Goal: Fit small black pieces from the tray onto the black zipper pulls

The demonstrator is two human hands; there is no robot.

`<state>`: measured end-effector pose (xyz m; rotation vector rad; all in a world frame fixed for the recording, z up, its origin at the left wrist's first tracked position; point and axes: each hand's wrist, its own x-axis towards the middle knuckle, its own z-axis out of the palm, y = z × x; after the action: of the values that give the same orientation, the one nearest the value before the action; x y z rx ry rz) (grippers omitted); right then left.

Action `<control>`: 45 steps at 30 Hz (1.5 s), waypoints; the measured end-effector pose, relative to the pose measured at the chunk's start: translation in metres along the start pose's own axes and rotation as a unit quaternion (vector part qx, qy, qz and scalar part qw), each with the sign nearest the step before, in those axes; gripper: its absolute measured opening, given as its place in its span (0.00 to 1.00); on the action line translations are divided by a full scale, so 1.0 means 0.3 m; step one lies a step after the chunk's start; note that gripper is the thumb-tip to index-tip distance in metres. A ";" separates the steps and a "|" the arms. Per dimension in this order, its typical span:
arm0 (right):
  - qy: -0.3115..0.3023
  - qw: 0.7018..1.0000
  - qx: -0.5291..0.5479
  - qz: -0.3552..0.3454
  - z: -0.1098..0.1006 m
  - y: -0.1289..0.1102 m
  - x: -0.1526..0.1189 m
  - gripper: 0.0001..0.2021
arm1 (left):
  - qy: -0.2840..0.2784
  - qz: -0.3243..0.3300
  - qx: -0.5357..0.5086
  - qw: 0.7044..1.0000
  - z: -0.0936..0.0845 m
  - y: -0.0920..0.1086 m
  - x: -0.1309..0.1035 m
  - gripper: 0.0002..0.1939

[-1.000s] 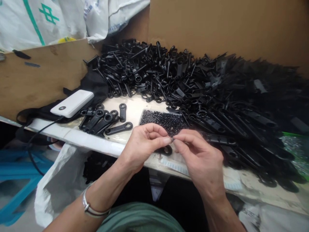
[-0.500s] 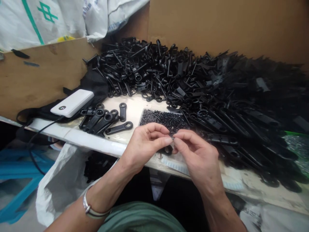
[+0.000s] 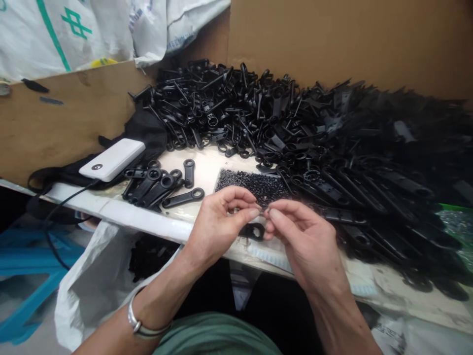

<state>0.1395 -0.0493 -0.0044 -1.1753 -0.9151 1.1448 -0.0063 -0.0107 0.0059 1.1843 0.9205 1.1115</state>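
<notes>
My left hand (image 3: 225,222) is closed in a pinch, thumb against fingertips; anything between them is too small to name. Close beside it on the right, my right hand (image 3: 305,231) pinches a tiny piece that I cannot make out. Under the fingertips lies a black plastic part with a ring end (image 3: 254,231), on the table near its front edge. Just behind the hands sits a shallow clear tray (image 3: 220,173) filled with tiny dark pieces (image 3: 254,182).
A big heap of black ring-ended parts (image 3: 236,108) covers the back and right. A smaller group of them (image 3: 158,182) lies left, near a white power bank (image 3: 112,160) with a cable. A white sack (image 3: 88,281) hangs open below the table edge (image 3: 148,219).
My fingertips have drawn slightly apart, the right hand shifting a little to the right. More of the black ring-ended part shows between them. The view has shifted slightly.
</notes>
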 end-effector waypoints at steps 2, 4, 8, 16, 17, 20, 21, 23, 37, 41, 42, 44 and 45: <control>-0.014 0.999 0.003 0.030 0.006 -0.009 0.003 0.08 | 0.012 0.015 0.011 1.000 -0.001 -0.002 -0.001 0.07; -0.040 0.997 0.001 0.072 0.013 -0.019 0.007 0.09 | 0.027 0.039 0.043 0.998 -0.003 -0.001 -0.003 0.06; -0.085 0.989 0.021 0.118 0.028 -0.035 0.025 0.11 | 0.045 0.099 0.155 0.982 -0.009 0.007 -0.009 0.04; -0.085 0.992 -0.013 0.094 0.042 -0.038 0.054 0.11 | 0.046 0.187 0.281 0.940 -0.020 0.005 -0.008 0.09; -0.083 0.992 -0.012 0.095 0.044 -0.038 0.055 0.11 | 0.047 0.183 0.270 0.944 -0.021 0.004 -0.007 0.10; -0.082 0.992 -0.015 0.095 0.051 -0.040 0.059 0.11 | 0.055 0.172 0.239 0.954 -0.024 0.003 -0.005 0.10; -0.082 0.992 -0.017 0.094 0.052 -0.039 0.060 0.11 | 0.057 0.166 0.227 0.958 -0.024 0.003 -0.003 0.10; -0.077 0.993 -0.020 0.086 0.054 -0.036 0.065 0.10 | 0.059 0.148 0.198 0.967 -0.024 0.004 0.003 0.09; -0.006 0.973 -0.225 -0.060 0.096 -0.043 0.070 0.02 | 0.033 0.027 -0.012 0.999 -0.040 -0.004 0.048 0.09; -0.045 0.986 -0.158 0.009 0.081 -0.028 0.078 0.06 | 0.053 0.054 0.021 0.997 -0.042 -0.007 0.043 0.10; -0.058 0.989 -0.133 0.029 0.077 -0.026 0.080 0.08 | 0.058 0.065 0.038 0.995 -0.043 -0.008 0.040 0.11; -0.083 0.991 -0.080 0.065 0.073 -0.027 0.082 0.09 | 0.067 0.094 0.076 0.990 -0.045 -0.010 0.036 0.11; -0.093 0.991 -0.055 0.082 0.073 -0.030 0.082 0.10 | 0.070 0.110 0.096 0.987 -0.045 -0.011 0.033 0.11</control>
<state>0.1253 -0.0206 0.0076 -1.2668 -1.0500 1.3696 -0.0165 0.0020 0.0006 1.4052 1.0417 1.3197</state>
